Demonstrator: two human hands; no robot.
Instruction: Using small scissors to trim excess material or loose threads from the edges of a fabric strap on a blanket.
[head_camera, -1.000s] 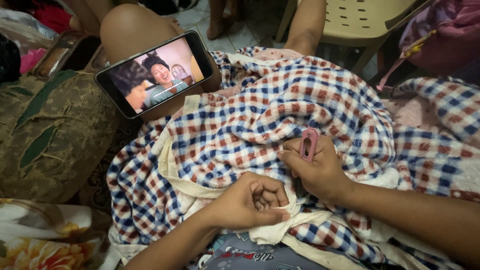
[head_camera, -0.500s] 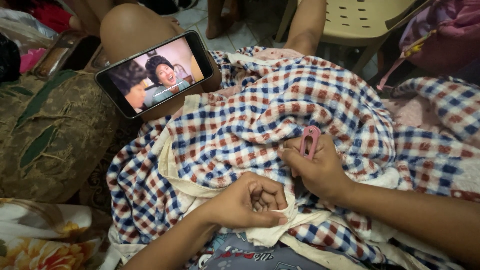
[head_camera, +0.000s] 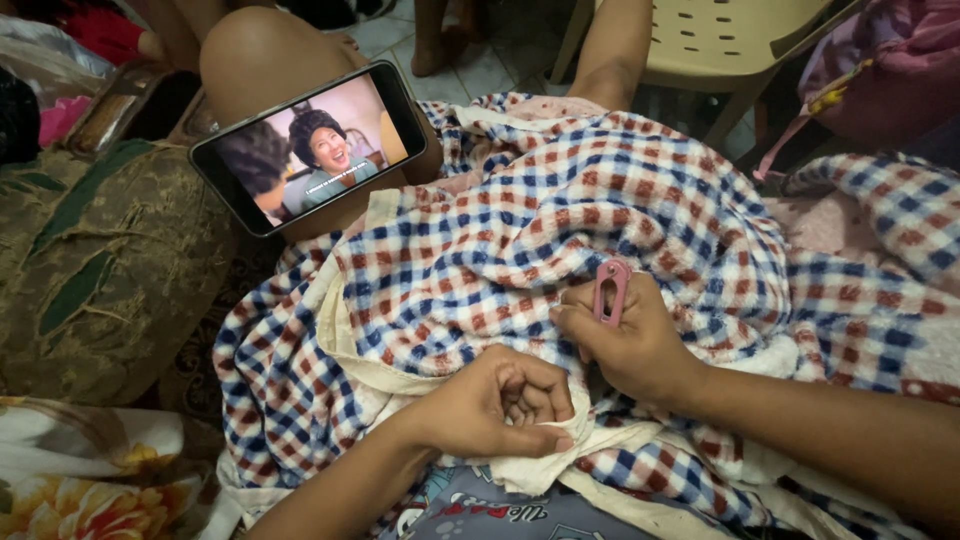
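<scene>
Far left, a floral cloth (head_camera: 70, 480) with yellow and orange blooms is lying at the bottom corner, and above it an olive cushion (head_camera: 95, 270) with a coarse woven face and green leaf shapes is sitting against the leg. A phone (head_camera: 305, 148), a flat black rectangle with rounded corners, is resting tilted across a bare knee (head_camera: 255, 60), its glossy screen lit and showing a video. Spreading right from there, a checked cloth (head_camera: 520, 220) in red, blue and white squares is draping over the lap, soft and nubby like towelling, heavily rumpled, with a plain cream edging (head_camera: 345, 330) running along its border. The left hand (head_camera: 495, 405) is curling closed low in the middle, fingers pinching a fold of the cream edging against the thumb. Just right of it and nearly touching, the right hand (head_camera: 625, 340) is pressing down on the cloth, its fingers closed on a small pink clip (head_camera: 610, 290), a narrow looped piece of smooth plastic or metal standing upright between them; whether the clip is biting into the cloth I cannot tell. The two hands are working close together on the same bunched seam. Under the wrists, grey printed fabric (head_camera: 500, 510) is showing. At top right a pale yellow plastic chair (head_camera: 730, 45) with a slotted seat is standing on tiled floor (head_camera: 390, 35), and a pink bag (head_camera: 880, 70) is slumping at the far right edge.
</scene>
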